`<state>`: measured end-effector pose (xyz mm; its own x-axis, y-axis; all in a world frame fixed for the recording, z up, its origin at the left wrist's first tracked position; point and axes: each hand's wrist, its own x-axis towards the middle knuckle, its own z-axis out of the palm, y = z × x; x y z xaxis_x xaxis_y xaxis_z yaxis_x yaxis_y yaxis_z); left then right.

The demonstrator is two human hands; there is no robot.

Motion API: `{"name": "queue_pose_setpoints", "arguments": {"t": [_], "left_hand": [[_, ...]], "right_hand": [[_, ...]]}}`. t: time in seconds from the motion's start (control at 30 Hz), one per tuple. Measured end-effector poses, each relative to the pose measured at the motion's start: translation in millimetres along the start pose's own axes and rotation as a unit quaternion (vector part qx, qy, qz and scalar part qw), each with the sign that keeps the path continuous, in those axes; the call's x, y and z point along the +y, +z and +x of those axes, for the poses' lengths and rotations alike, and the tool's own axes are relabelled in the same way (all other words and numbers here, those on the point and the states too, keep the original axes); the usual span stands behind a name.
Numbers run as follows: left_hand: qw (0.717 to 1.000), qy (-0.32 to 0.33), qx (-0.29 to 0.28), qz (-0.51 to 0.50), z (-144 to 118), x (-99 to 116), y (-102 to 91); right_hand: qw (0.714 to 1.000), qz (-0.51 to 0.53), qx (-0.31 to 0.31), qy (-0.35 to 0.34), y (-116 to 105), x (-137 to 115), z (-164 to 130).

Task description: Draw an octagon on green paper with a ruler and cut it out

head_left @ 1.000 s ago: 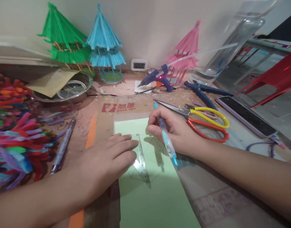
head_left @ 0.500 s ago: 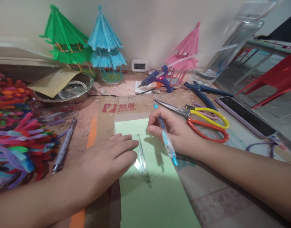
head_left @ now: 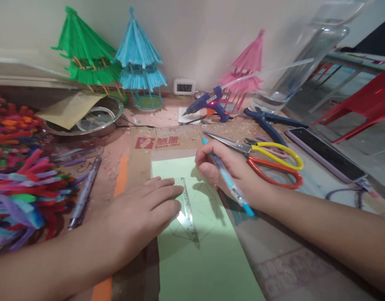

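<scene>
Hands work over a pale green sheet of paper [head_left: 208,255] that lies flat on the cardboard-covered table [head_left: 305,259]. The left hand [head_left: 142,213] comes in from the lower left, palm down, forearm low across the table edge; its fingers are stretched out nearly straight and lie together, pressing on a clear plastic ruler [head_left: 188,211] which sits on the paper, running away from the person at a slight slant. The fingertips rest on the ruler's near-left edge, gripping nothing. The right hand [head_left: 230,171] reaches in from the right with the wrist bent inward, fingers curled tight round a blue pen [head_left: 228,182]; the thumb and first fingers pinch it near the upper end, and the barrel slants down across the back of the hand toward the wrist. Whether the tip touches the paper I cannot tell, since the fingers hide it. Faint drawn lines show on the paper beside the ruler. Scissors [head_left: 268,161] with yellow and red handles lie just beyond the right hand. A purple pen [head_left: 84,192] lies well to the left.
</scene>
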<state>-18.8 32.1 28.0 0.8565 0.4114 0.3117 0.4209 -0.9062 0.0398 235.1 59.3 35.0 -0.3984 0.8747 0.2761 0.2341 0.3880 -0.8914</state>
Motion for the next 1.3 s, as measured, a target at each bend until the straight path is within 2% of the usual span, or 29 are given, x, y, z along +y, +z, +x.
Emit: {"name": "queue_pose_setpoints", "arguments": {"t": [0.13,0.23,0.4,0.6,0.93,1.3], "left_hand": [[1.0,0.0,0.005,0.007,0,1,0.3],[1.0,0.004,0.005,0.01,2,1,-2.1],[1.0,0.003,-0.005,0.008,5,2,-7.3],[1.0,-0.001,-0.004,-0.018,1,1,-3.2],[0.998,-0.02,0.004,-0.054,6,2,-6.0],[0.999,-0.024,0.001,-0.04,2,3,-3.3]], "right_hand": [[0.999,0.0,-0.018,-0.027,-3,0,-3],[0.998,-0.048,-0.041,-0.01,-3,-8,-3],[0.997,-0.063,-0.02,0.039,3,-16,-2],[0.996,-0.082,0.022,0.005,5,-10,0],[0.995,-0.096,0.003,0.012,5,-11,3],[0.995,-0.094,-0.012,0.025,6,-11,4]]}}
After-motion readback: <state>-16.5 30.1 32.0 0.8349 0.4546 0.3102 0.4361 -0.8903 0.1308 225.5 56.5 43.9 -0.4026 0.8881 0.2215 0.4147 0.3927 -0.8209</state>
